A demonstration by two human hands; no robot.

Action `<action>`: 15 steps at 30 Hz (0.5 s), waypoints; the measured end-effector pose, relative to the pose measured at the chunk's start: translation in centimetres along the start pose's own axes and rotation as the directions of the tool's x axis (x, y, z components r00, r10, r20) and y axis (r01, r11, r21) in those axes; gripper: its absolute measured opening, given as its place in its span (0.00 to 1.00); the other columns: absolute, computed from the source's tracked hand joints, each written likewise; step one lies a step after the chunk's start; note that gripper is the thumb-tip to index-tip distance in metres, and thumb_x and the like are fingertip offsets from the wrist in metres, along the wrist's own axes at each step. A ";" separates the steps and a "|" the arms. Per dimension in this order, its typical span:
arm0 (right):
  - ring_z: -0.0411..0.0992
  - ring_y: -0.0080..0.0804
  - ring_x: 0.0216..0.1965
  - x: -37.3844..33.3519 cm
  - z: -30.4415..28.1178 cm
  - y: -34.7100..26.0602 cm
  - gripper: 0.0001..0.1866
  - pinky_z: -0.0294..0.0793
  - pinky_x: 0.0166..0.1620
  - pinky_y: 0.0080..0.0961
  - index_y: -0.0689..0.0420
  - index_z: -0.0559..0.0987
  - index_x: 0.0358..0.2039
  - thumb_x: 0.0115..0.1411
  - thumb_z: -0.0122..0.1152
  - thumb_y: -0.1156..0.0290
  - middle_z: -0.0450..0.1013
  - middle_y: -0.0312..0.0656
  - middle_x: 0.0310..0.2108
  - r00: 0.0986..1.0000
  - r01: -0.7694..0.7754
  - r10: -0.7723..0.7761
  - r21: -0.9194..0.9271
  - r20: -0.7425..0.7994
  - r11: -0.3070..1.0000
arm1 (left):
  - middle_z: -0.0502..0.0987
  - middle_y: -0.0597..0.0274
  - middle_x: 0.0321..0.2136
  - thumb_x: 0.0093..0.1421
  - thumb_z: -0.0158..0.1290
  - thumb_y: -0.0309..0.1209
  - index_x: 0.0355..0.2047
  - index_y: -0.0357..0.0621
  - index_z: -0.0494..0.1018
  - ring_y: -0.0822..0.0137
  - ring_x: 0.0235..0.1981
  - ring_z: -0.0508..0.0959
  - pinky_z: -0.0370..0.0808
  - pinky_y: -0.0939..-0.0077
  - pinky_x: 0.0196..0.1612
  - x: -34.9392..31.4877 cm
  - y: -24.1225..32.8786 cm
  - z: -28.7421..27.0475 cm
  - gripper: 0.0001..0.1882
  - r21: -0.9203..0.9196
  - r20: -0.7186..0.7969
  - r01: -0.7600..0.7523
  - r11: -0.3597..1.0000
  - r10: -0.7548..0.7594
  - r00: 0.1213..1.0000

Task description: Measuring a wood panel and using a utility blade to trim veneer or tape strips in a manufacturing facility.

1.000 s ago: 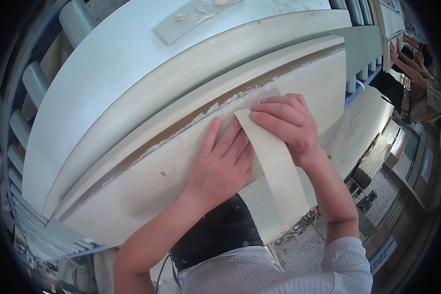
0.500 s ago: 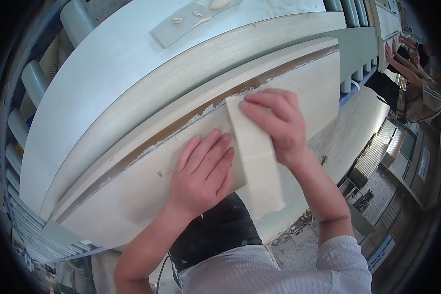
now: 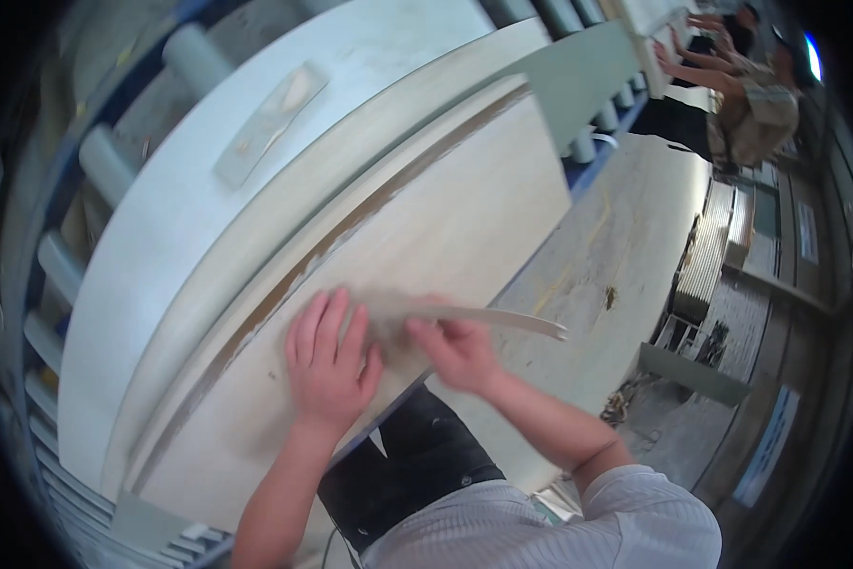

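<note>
The person's left hand point(image 3: 330, 365) is lying flat, fingers spread, on a pale veneer sheet point(image 3: 445, 218), apparently pinning it so it cannot slide. The sheet is resting on a stack of wider panels point(image 3: 208, 180) over blue-framed rollers point(image 3: 104, 161). The right hand point(image 3: 460, 353) is pinching one end of a thin pale strip point(image 3: 483, 316), which is lifting clear of the sheet's near edge and pointing right; the hand is blurred. A small board point(image 3: 270, 119) is lying on the top panel. Another person point(image 3: 744, 104) is working well apart, upper right.
</note>
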State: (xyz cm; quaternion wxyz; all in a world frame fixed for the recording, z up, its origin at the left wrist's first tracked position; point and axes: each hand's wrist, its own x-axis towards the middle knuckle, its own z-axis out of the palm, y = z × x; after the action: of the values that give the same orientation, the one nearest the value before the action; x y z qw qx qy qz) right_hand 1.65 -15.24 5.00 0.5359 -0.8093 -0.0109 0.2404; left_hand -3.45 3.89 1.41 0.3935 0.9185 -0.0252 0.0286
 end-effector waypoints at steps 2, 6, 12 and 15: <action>0.78 0.23 0.40 -3.5 -0.1 0.6 0.09 0.77 0.44 0.24 0.63 0.82 0.47 0.71 0.58 0.75 0.82 0.39 0.37 0.995 -0.095 0.094 0.056 0.016 0.994 | 0.73 0.49 0.61 0.57 0.61 0.30 0.55 0.37 0.75 0.43 0.64 0.69 0.63 0.44 0.66 0.2 0.7 -0.9 0.25 0.017 0.040 -0.032 0.999 0.031 0.999; 0.78 0.23 0.40 -8.0 -1.5 -1.2 0.10 0.77 0.45 0.24 0.63 0.82 0.48 0.72 0.57 0.74 0.82 0.38 0.37 0.999 -0.049 0.048 0.209 0.011 0.977 | 0.78 0.50 0.53 0.63 0.58 0.28 0.54 0.36 0.76 0.49 0.59 0.74 0.65 0.53 0.65 -1.8 4.3 -2.9 0.19 -0.235 0.121 0.194 0.953 -0.169 0.978; 0.77 0.24 0.48 -12.6 -8.9 -4.2 0.11 0.77 0.50 0.24 0.62 0.80 0.51 0.72 0.58 0.75 0.78 0.36 0.43 0.985 0.065 -0.119 0.371 0.125 0.926 | 0.82 0.61 0.35 0.64 0.62 0.24 0.40 0.36 0.77 0.73 0.38 0.80 0.76 0.76 0.45 -1.9 17.1 -2.9 0.07 -0.725 0.432 0.579 0.373 -0.408 0.804; 0.77 0.24 0.49 -14.7 -14.4 -4.3 0.10 0.79 0.53 0.25 0.61 0.80 0.51 0.72 0.57 0.77 0.77 0.35 0.45 0.992 -0.101 0.021 0.679 0.126 0.727 | 0.82 0.62 0.34 0.65 0.61 0.24 0.40 0.35 0.78 0.73 0.37 0.80 0.77 0.76 0.44 -0.5 23.2 -0.8 0.06 -0.706 0.458 0.604 0.370 -0.413 0.787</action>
State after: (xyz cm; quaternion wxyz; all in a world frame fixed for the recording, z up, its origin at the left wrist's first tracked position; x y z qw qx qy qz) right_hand -4.57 -29.87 18.72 0.7863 -0.5409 0.0755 0.2888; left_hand -5.59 -11.50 18.62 0.7595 0.5808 0.2102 -0.2040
